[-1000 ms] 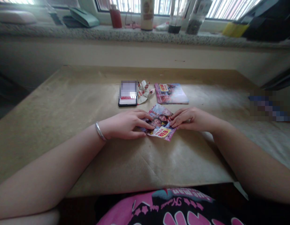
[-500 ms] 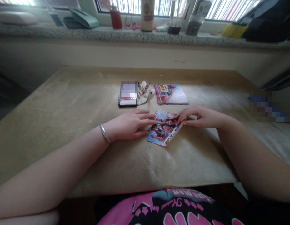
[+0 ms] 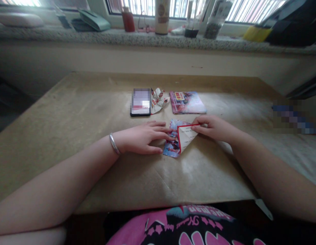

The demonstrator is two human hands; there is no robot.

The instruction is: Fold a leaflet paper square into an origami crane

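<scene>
A small colourful printed sheet of paper (image 3: 174, 144) lies on the brown paper-covered table (image 3: 83, 115) in front of me. My left hand (image 3: 142, 137), a silver bangle on its wrist, lies flat with fingers stretched out, pressing on the sheet's left side. My right hand (image 3: 211, 127) pinches the sheet's right corner and has folded it over to the left, so the white underside (image 3: 186, 136) with a red edge faces up.
Behind the sheet lie a phone (image 3: 140, 102), a crumpled folded paper piece (image 3: 159, 99) and a stack of printed sheets (image 3: 187, 102). A stone windowsill (image 3: 147, 37) at the back holds bottles, jars and boxes. A blurred object (image 3: 296, 115) sits at the table's right.
My right hand has lifted the sheet's right side and folded it leftward, turning up the white underside. My left hand has stayed pressing on the left side.
</scene>
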